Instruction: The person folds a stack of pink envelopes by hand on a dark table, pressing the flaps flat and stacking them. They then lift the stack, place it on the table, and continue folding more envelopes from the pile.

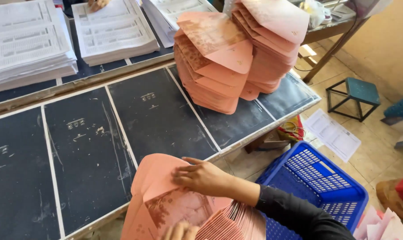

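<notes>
At the near edge of the dark table [90, 146], low in the view, a pink envelope [166, 195] lies on top of a fanned bundle of pink envelopes [237, 220] held close to the person. The right hand [201, 177] rests flat on its upper part, fingers stretched out to the left and pressing on the open flap, palm down and not clenched. The left hand [180, 231] shows only as a few fingertips at the bottom edge, touching the envelope's lower part; whether it grips anything cannot be told. The envelope's pointed flap is turned up and to the left, toward the table, and its long axis runs roughly from lower right to upper left. It is salmon pink, with a darker reddish-brown printed pattern across its body and a plain flap. Farther back on the table stand two tall slanting stacks of the same envelopes [237, 58], flaps open. Behind them lie piles of printed white sheets [114, 31]. To the right, on the tiled floor, sit a blue plastic crate [330, 186] and a small dark stool [354, 95]
</notes>
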